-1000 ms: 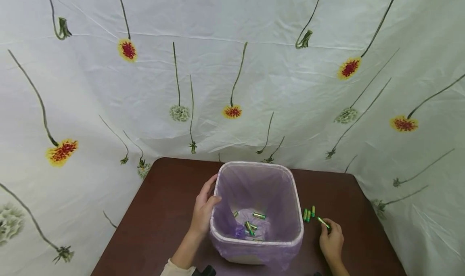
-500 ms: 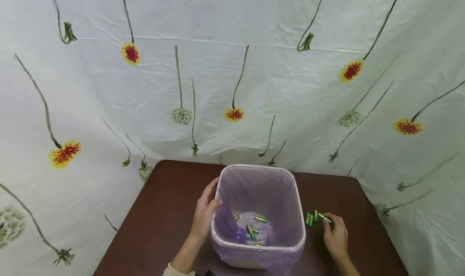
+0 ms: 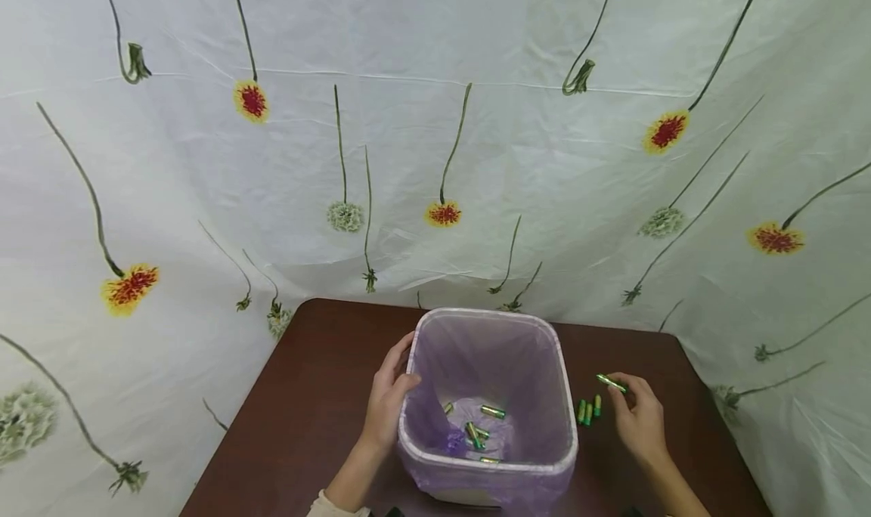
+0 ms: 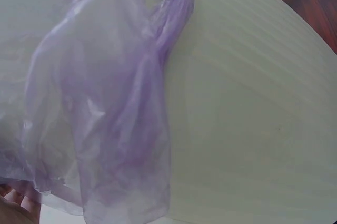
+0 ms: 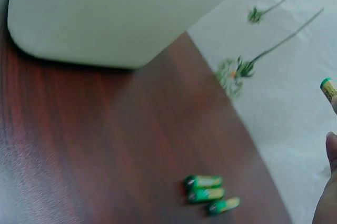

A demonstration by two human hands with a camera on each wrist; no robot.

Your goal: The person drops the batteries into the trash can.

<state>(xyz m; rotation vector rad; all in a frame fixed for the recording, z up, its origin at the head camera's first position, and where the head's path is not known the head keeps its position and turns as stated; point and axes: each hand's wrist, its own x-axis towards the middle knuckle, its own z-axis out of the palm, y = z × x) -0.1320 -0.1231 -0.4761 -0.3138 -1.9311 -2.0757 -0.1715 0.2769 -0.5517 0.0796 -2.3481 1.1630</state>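
Observation:
A pale waste bin (image 5: 95,18) lined with a thin purple plastic bag (image 3: 500,343) stands on the table. My left hand (image 3: 382,415) grips the bin's left rim, thumb over the edge and fingers outside; only part of it shows in a corner of the left wrist view. My right hand (image 3: 641,419), raised to the right of the bin, pinches a green-and-gold battery (image 3: 610,382) between thumb and fingers. Below it, three similar batteries (image 5: 205,194) lie side by side on the table. Several more batteries (image 3: 493,412) are scattered on the bag at the bin's bottom.
The dark reddish-brown table (image 3: 327,373) reaches back to a white flower-printed cloth (image 3: 408,147), which hangs behind it and along both sides. The bag's gathered edge (image 4: 126,97) droops over the bin's outer wall.
My right hand has lifted the battery from beside the others and moved it up, away from the table. My left hand keeps its grip on the rim. The head view has shifted slightly.

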